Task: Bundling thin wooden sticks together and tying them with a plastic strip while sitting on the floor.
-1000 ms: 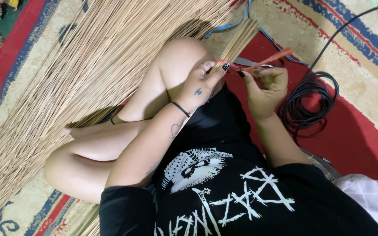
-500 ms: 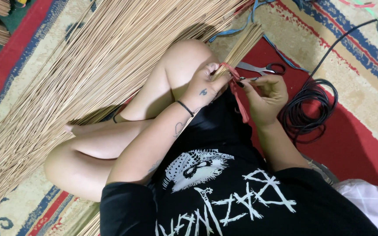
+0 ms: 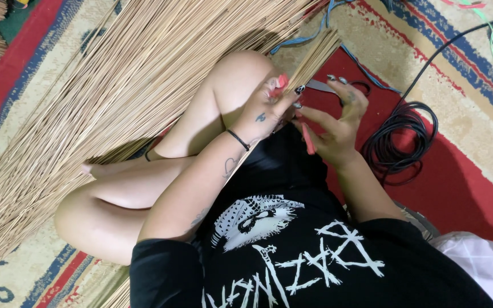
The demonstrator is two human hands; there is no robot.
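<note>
The left hand (image 3: pixel 266 111) pinches a red strip (image 3: pixel 308 138) at a small stick bundle (image 3: pixel 315 57) by the knee; the right hand (image 3: pixel 338 122), fingers half spread, holds its tail. Binding looks unfinished; loose sticks (image 3: pixel 115 85) fan toward 10 o'clock.

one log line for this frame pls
left hand: grips stick bundle | right hand: pinches red strip | scissors: behind right hand | coiled black cable: on rug

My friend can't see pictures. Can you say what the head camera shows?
A seated person's left hand grips a bundle of thin tan sticks while the right hand holds a red strip beside it. More sticks, scissors and a coiled black cable lie on a patterned rug.
</note>
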